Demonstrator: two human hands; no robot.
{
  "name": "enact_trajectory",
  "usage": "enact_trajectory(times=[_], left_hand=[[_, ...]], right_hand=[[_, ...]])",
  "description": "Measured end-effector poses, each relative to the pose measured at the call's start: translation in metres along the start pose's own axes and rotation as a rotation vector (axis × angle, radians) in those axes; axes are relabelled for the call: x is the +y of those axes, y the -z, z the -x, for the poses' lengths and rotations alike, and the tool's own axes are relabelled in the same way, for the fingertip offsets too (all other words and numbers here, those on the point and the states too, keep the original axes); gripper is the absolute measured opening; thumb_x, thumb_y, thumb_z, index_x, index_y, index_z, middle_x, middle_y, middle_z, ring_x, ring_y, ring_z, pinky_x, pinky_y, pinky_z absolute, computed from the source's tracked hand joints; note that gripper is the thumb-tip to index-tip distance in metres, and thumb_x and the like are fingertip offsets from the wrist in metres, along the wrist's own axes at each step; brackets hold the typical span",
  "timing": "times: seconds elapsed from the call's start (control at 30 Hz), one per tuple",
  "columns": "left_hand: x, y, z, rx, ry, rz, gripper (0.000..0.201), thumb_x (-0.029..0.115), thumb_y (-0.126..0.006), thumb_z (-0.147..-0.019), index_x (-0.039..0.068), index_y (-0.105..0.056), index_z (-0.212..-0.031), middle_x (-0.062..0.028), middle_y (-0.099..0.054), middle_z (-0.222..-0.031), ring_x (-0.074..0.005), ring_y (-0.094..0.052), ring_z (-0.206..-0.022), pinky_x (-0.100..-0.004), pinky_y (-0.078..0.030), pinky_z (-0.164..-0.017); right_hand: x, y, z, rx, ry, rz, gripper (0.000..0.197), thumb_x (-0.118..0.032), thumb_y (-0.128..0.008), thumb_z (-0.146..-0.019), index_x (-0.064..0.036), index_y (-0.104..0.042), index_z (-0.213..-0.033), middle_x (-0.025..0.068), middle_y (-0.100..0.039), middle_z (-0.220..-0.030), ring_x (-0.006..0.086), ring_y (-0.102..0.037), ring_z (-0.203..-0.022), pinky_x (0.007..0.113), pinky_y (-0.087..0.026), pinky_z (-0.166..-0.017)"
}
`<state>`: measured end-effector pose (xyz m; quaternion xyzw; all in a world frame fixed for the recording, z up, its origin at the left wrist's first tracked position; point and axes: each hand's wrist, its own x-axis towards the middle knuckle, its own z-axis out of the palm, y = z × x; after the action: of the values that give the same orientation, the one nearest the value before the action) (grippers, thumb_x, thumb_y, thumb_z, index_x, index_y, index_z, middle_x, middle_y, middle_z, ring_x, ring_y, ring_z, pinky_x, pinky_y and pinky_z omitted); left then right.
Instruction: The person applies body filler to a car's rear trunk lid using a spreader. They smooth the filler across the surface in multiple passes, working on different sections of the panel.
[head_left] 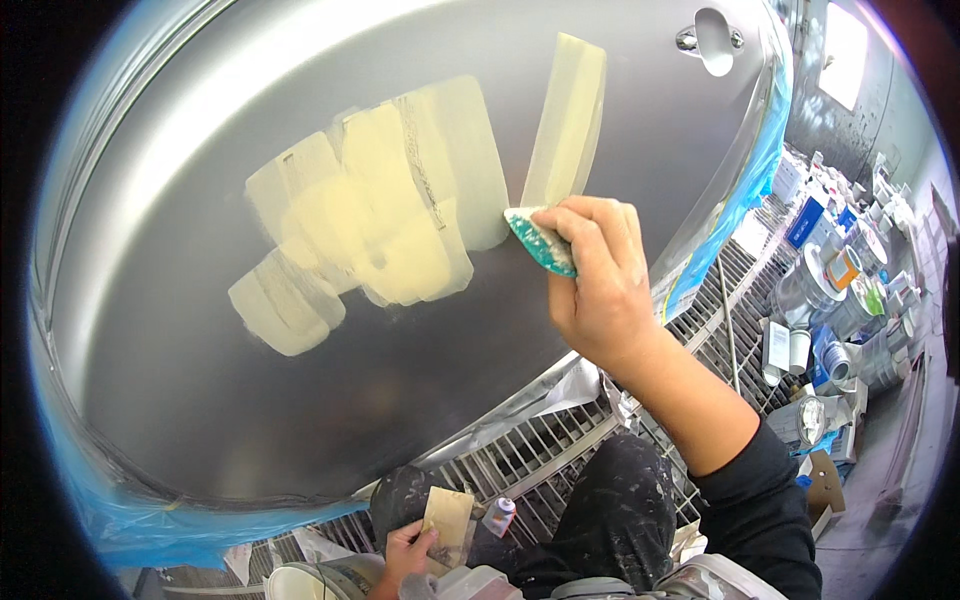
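Note:
A grey car door fills most of the view and carries pale yellow body filler. One broad, overlapping filler patch lies in the middle, with a dark rough line through it. To its right runs a narrow straight filler strip. My right hand pinches a teal filler spreader smeared with whitish residue, at the strip's lower end. Whether its edge touches the door cannot be told. Low down, my left hand grips a flat, yellowish mixing board, partly hidden below.
Blue masking film borders the door. The door handle is at upper right. Metal grating lies below, with a small tube near my knees. Several cans and boxes crowd the floor at right.

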<state>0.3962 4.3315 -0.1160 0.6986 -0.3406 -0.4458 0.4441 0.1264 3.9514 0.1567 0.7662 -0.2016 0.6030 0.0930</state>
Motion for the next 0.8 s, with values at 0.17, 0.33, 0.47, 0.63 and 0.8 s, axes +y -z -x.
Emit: enact_trajectory(times=[0.17,0.33,0.47,0.63,0.8], left_hand=[[0.006,-0.004,0.003,0.016,-0.011,0.056,0.027,0.007,-0.07,-0.098,-0.004,-0.074,-0.123,0.0011,-0.076,-0.098,-0.0048,-0.064,-0.084,-0.0241,-0.053,-0.074],[0.005,-0.005,0.002,0.014,-0.013,0.099,0.028,0.008,-0.071,-0.098,-0.005,-0.074,-0.123,0.0,-0.076,-0.1,-0.0051,-0.064,-0.085,-0.0238,-0.053,-0.075],[0.006,-0.006,0.002,0.006,-0.023,0.031,0.028,0.009,-0.07,-0.099,-0.005,-0.074,-0.123,-0.0008,-0.076,-0.101,-0.0057,-0.064,-0.086,-0.0242,-0.053,-0.077],[0.011,-0.008,0.004,0.015,-0.008,0.05,0.029,0.009,-0.07,-0.098,-0.005,-0.074,-0.123,-0.0012,-0.077,-0.102,-0.0059,-0.065,-0.088,-0.0249,-0.053,-0.079],[0.016,-0.009,0.006,0.026,0.001,0.007,0.027,0.006,-0.069,-0.097,-0.004,-0.075,-0.122,-0.0022,-0.077,-0.103,-0.0074,-0.066,-0.091,-0.0257,-0.053,-0.083]], right_hand=[[-0.003,0.022,0.002,-0.189,-0.154,-0.201,0.036,0.011,-0.066,-0.078,-0.0021,-0.068,-0.111,0.0163,-0.065,-0.108,0.0366,-0.062,-0.101,0.043,-0.052,-0.088],[0.009,0.054,-0.015,-0.038,-0.297,-0.136,0.023,0.006,-0.065,-0.089,-0.001,-0.07,-0.11,0.0178,-0.069,-0.106,0.0363,-0.069,-0.097,0.04,-0.055,-0.086],[0.01,0.064,-0.027,-0.007,-0.436,-0.127,0.02,0.002,-0.064,-0.093,0.0002,-0.071,-0.112,0.0163,-0.07,-0.106,0.0301,-0.072,-0.096,0.037,-0.056,-0.086],[0.01,0.055,-0.047,-0.011,-0.232,-0.115,0.021,0.003,-0.064,-0.091,-0.0008,-0.07,-0.11,0.0167,-0.069,-0.104,0.0353,-0.069,-0.095,0.04,-0.055,-0.085],[0.003,0.038,-0.068,-0.009,-0.035,-0.067,0.025,0.006,-0.064,-0.087,-0.0027,-0.07,-0.109,0.0163,-0.067,-0.104,0.0385,-0.065,-0.097,0.044,-0.054,-0.085]])
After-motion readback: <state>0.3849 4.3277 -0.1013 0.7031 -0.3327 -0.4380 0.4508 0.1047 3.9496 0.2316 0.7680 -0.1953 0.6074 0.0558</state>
